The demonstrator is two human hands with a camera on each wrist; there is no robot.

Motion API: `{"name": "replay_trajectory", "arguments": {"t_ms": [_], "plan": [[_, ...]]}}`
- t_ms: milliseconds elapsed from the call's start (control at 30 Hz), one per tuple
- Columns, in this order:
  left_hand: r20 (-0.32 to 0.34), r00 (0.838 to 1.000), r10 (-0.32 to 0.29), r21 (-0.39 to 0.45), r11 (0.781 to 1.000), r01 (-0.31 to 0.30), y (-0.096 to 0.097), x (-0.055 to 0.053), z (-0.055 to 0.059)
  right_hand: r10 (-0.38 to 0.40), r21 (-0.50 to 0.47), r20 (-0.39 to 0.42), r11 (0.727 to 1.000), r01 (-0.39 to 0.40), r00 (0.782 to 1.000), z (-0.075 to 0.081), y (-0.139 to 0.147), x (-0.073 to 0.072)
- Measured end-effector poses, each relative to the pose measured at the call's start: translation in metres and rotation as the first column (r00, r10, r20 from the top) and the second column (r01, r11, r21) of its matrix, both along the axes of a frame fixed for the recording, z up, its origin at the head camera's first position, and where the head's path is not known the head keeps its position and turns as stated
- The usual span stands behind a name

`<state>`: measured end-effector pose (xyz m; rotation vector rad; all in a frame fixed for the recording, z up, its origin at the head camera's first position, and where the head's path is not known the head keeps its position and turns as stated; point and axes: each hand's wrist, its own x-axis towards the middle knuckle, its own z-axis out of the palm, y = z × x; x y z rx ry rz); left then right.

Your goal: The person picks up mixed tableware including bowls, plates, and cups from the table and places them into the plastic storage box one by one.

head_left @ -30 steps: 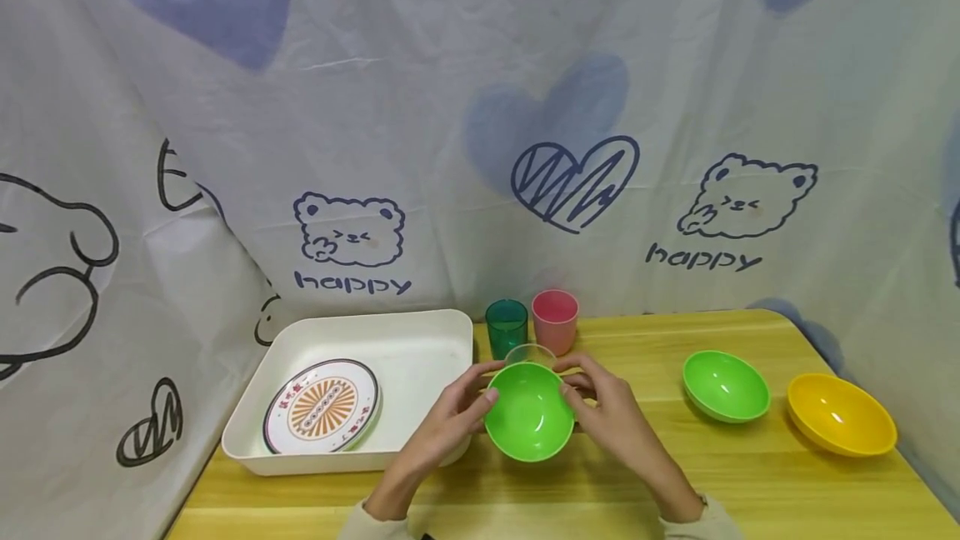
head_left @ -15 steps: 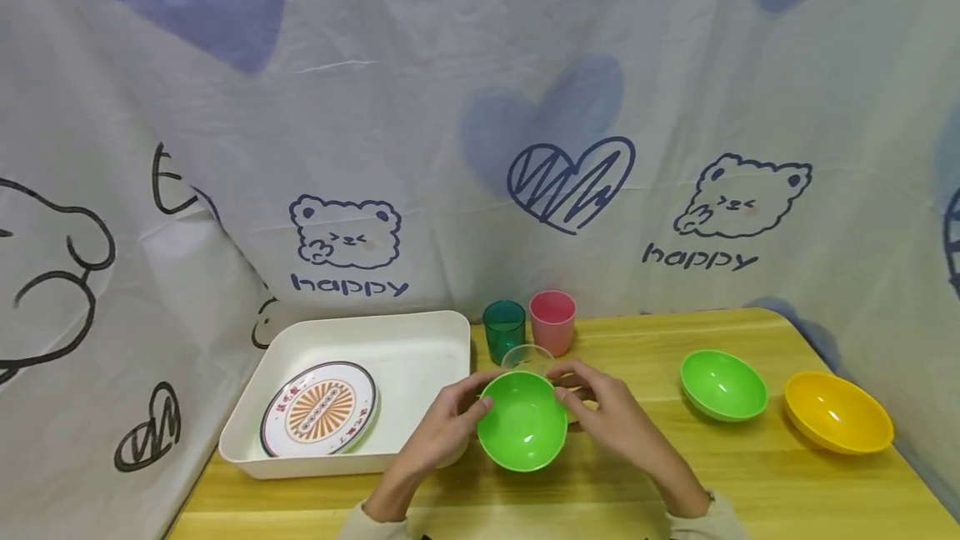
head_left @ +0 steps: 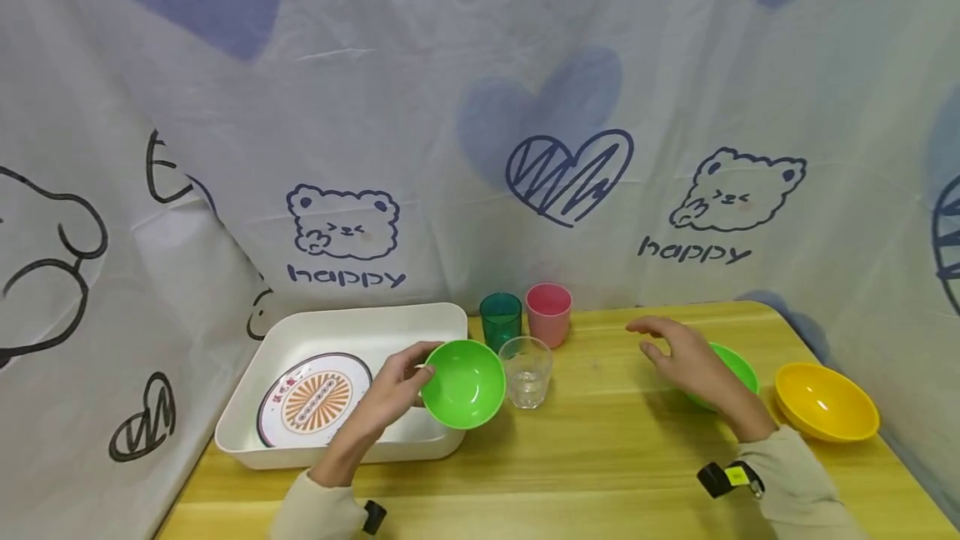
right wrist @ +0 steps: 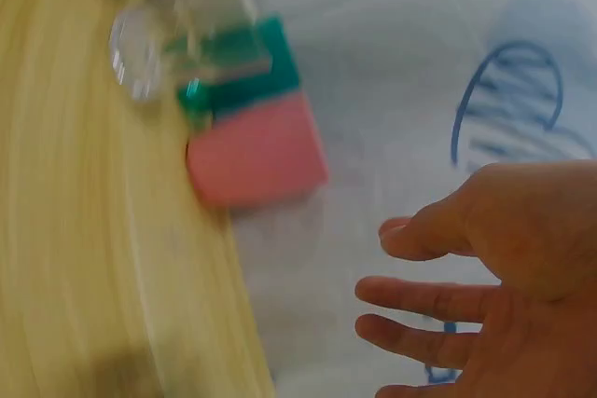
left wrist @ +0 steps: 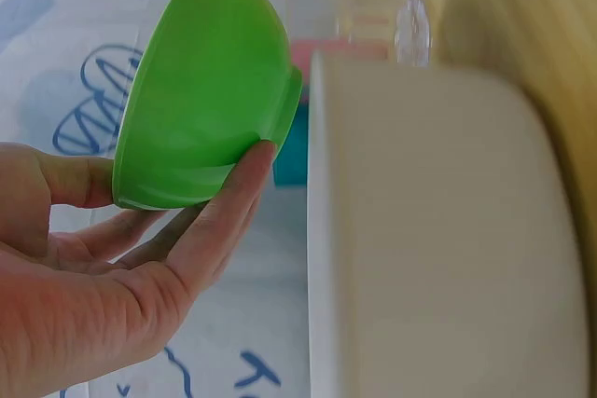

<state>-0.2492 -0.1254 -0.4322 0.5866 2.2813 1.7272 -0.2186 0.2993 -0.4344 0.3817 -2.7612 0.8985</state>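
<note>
My left hand point(head_left: 396, 390) pinches a green bowl point(head_left: 465, 384) by its left side, thumb at the rim and fingers under the outer wall, as the left wrist view shows. The bowl point(left wrist: 210, 90) is raised beside the right wall of the white tray point(left wrist: 448, 230). My right hand point(head_left: 686, 363) is over the right part of the table, fingers spread with nothing in them. Partly hidden behind that hand is a second green bowl point(head_left: 738, 365). A yellow bowl point(head_left: 825, 402) sits to its right. In the right wrist view the hand point(right wrist: 494, 277) shows loose, parted fingers.
A patterned plate point(head_left: 315, 398) lies in the white tray at the left. A clear glass point(head_left: 528, 373) stands just right of the held bowl. Behind it are a teal cup point(head_left: 501, 322) and a pink cup point(head_left: 549, 315), close to the cloth backdrop point(head_left: 450, 107).
Both hands held the green bowl before. The right hand has let go and moved right, towards the other bowls. The left hand has carried the bowl left, uncovering the clear glass.
</note>
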Motion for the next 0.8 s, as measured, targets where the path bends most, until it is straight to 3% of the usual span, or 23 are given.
{"name": "replay_trajectory", "arguments": {"t_ms": [233,400,533,667,800], "plan": [[0.045,0.995,0.085,-0.016,0.996,-0.085,-0.02,-0.025,0.013,0.031,0.134,0.086,0.99,-0.042,0.996,-0.012,0.05,-0.015],[0.038,0.993,0.114,-0.118,0.987,-0.109,-0.03,-0.045,0.021,0.052,0.221,0.184,0.971,-0.093,0.982,-0.023,0.072,-0.026],[0.077,0.99,0.117,-0.144,0.984,-0.105,-0.033,-0.061,0.024,0.064,0.282,0.193,0.952,-0.118,0.979,-0.029,0.084,-0.028],[0.151,0.981,0.124,-0.124,0.987,-0.106,-0.033,-0.075,0.02,0.047,0.311,0.202,0.944,-0.11,0.978,-0.031,0.09,-0.028],[0.231,0.96,0.162,-0.117,0.984,-0.138,-0.032,-0.086,0.009,-0.007,0.349,0.238,0.934,-0.078,0.971,-0.026,0.091,-0.027]]}}
